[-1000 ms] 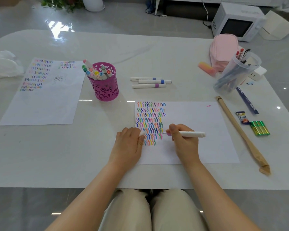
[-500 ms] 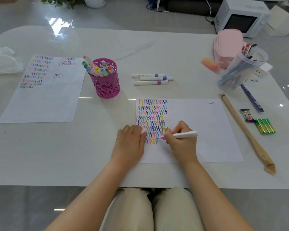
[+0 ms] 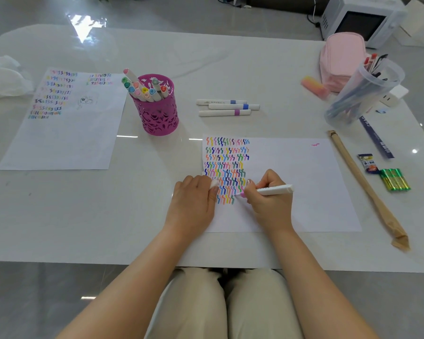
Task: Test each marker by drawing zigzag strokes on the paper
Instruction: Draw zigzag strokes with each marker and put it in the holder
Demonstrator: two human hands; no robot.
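My right hand (image 3: pixel 269 199) grips a white marker (image 3: pixel 274 190) with a pink tip, and the tip touches the paper (image 3: pixel 299 182) at the right end of the lowest row of coloured zigzags (image 3: pixel 227 167). My left hand (image 3: pixel 194 199) rests on the paper's left edge, closed around the marker's white cap (image 3: pixel 214 183). A magenta cup (image 3: pixel 158 111) holds several more markers. Three white markers (image 3: pixel 227 107) lie on the table beyond the paper.
A second sheet (image 3: pixel 64 123) with zigzags lies at the left. At the right are a pink pouch (image 3: pixel 340 57), a clear cup of pens (image 3: pixel 360 94), an eraser (image 3: pixel 313 85), a long paper-wrapped stick (image 3: pixel 362 182), batteries (image 3: pixel 395 179) and a ruler (image 3: pixel 376 138).
My right hand turned the marker tip down onto the paper and moved it left and lower, to the end of the bottom zigzag row. My left hand stayed put.
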